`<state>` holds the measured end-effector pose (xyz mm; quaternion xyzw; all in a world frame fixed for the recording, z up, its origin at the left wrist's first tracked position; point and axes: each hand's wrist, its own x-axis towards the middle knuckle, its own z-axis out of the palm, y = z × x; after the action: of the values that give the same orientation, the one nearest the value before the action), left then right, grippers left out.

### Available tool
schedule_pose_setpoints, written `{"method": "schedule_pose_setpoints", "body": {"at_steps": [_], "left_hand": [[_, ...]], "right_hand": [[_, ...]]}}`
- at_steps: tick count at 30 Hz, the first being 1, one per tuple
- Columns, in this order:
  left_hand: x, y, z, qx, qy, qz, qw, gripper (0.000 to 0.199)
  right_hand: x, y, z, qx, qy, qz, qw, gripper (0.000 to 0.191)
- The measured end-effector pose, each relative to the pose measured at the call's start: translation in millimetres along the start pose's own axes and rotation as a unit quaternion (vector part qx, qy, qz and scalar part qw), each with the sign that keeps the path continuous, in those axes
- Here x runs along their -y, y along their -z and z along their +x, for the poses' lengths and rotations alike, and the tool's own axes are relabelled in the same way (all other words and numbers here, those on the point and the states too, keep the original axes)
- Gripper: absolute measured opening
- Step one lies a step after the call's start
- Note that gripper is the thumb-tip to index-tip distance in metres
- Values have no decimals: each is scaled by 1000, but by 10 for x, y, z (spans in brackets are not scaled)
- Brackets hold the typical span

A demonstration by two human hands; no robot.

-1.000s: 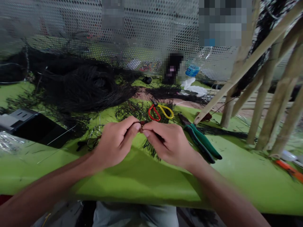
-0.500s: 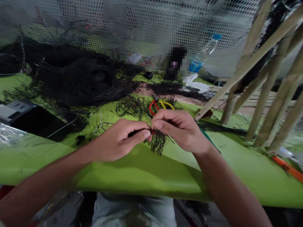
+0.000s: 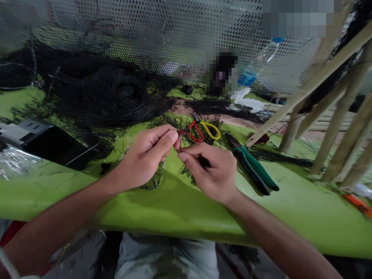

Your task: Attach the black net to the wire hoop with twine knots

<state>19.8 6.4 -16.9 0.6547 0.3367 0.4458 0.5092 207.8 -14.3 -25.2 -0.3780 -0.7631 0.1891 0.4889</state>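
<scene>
Near the middle of the view my left hand [image 3: 145, 155] pinches a small dark bundle with reddish-brown thread [image 3: 181, 133] wound on it. Just right of it, my right hand [image 3: 213, 168] is closed, thumb against forefinger, on the end of that thread. Black netting [image 3: 154, 180] shows below my left hand. Beyond my hands lie scissors [image 3: 197, 131] with one red and one yellow handle loop. Green-handled pliers [image 3: 252, 166] rest on the green surface [image 3: 174, 209] to the right of my right hand.
A big heap of black fibre [image 3: 107, 91] fills the back left, with a black box-like object [image 3: 55, 143] before it. Wooden poles [image 3: 308, 85] stand at the right. A plastic bottle [image 3: 248, 77] and white crumpled material [image 3: 250, 101] are at the back.
The view has shifted slightly. My left hand has risen and turned, my right hand is lower, and a short thread now spans between them. The pliers and scissors show more fully.
</scene>
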Motion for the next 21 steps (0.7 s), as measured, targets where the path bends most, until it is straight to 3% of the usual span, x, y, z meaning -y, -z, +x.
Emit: {"method": "schedule_pose_setpoints", "body": {"at_steps": [3, 6, 9, 12, 14, 16, 19, 21], "left_hand": [[34, 49, 4, 57, 20, -116, 991, 34], [6, 97, 1, 129, 44, -152, 979, 33], [-85, 108, 5, 221, 69, -92, 969, 33], [-138, 51, 32, 288, 69, 59, 953, 31], [-114, 0, 60, 251, 55, 136, 957, 29], [-51, -34, 85, 176, 34, 164, 970, 28], [59, -38, 105, 76, 8, 133, 988, 31], [109, -22, 102, 57, 15, 73, 996, 35]], "right_hand": [[-162, 37, 97, 84, -88, 201, 972, 28], [-342, 167, 224, 197, -127, 307, 922, 31], [-402, 324, 367, 261, -118, 290, 913, 33], [-293, 425, 467, 302, -63, 175, 935, 28], [-172, 447, 461, 280, 0, 42, 959, 23], [-69, 439, 383, 203, 76, -106, 970, 22], [-16, 376, 201, 112, 182, -245, 946, 24], [-44, 313, 106, 100, 228, -262, 932, 25]]}}
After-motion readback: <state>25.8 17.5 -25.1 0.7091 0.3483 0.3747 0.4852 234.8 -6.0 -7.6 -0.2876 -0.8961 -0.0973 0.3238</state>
